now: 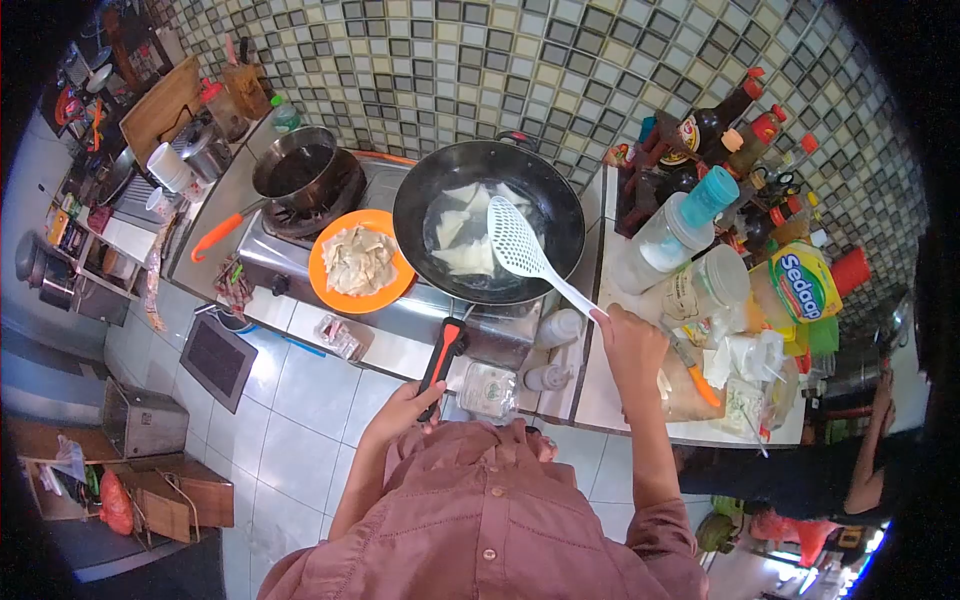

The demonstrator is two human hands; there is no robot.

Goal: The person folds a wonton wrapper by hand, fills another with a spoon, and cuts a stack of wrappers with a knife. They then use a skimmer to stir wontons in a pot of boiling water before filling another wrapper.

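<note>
My right hand [632,348] is wrapped round the handle of a white slotted turner [518,240], whose perforated head lies over the oil in a black wok [410,225]. Several pale, flat pieces of dough [466,257] float in that oil, some partly behind the turner. My left hand [408,408] grips the wok's black-and-red handle [441,362] near its end. To the left of the wok, an orange plate [322,283] carries a heap of similar pale pieces [355,260].
A saucepan [268,180] with an orange handle sits on the left burner of the stove [262,265]. Jars [712,282], sauce bottles [715,125] and an orange-handled knife [704,386] crowd the right counter. A person's arm [872,440] shows at the far right.
</note>
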